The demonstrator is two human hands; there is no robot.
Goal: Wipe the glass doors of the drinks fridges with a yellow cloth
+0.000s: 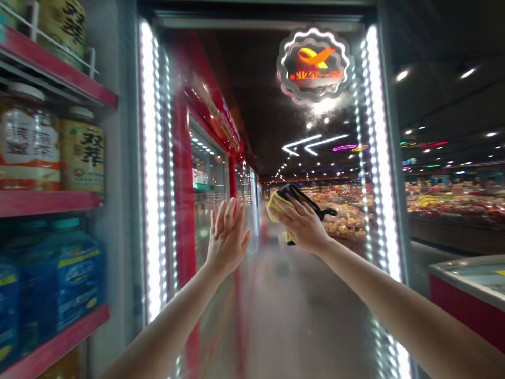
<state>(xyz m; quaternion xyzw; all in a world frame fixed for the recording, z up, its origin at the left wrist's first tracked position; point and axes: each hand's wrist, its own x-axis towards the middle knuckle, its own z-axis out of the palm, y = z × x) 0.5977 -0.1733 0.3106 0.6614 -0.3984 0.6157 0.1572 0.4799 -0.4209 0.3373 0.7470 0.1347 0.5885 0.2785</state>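
The person's left hand [228, 237] is resting open and flat against a glass door [205, 321], its fingers pointing upward and slightly spread. The right hand [300, 223] is closing around a yellow and black cloth [278, 206], with its fingers curled over the bunched fabric and a black corner sticking out to the right. The cloth is pressing against the glass, and the two hands are near each other at about the same height. A strip of white lights [152, 168] is running up the left side of the door, and another strip of lights [381, 152] is running up the right side. To the left, a red shelf [59, 79] is holding large labelled jars [29, 142], while blue bottles [74, 279] are standing on a shelf lower down. Farther off, a round glowing sign [314, 66] is shining above the aisle, and heaped store displays [453, 202] are filling the background. A red-sided freezer chest [469, 295] is sitting at the lower right.
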